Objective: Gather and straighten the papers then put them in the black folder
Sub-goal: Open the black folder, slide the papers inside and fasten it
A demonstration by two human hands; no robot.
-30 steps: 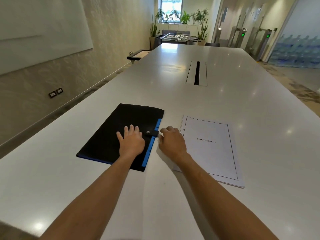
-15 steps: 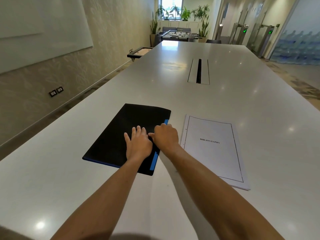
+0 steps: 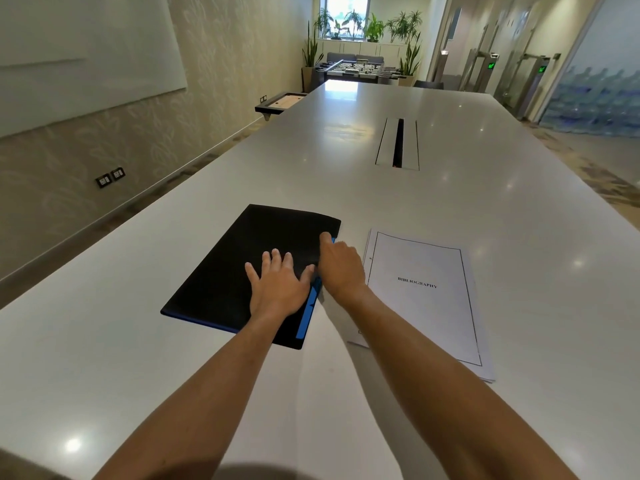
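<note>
- the black folder [image 3: 242,271] lies closed on the white desk [image 3: 450,209], a blue edge showing along its right side and near edge.
- the left hand [image 3: 277,285] is open, palm flat and fingers spread, pressing down on the folder's cover.
- the right hand [image 3: 341,265] is curled at the folder's right edge, fingers on the top flap; whether it has actually pinched the flap i cannot tell.
- the papers [image 3: 422,299] sit just beside the folder on the right, apart from it, a stack with "bibliography" on the top sheet; some lower sheets peek out at the left and near edges, so the stack looks not fully squared.
- judged step: opening the folder, papers not yet in.
- risks: the flat left palm pins the same cover the right hand seems to be lifting, so the flap may bend or crease rather than open.
- the right forearm passes over the stack's left edge; a drag there could fan the sheets further.
- the glossy desk may let the folder slide if the left hand eases off.
</note>
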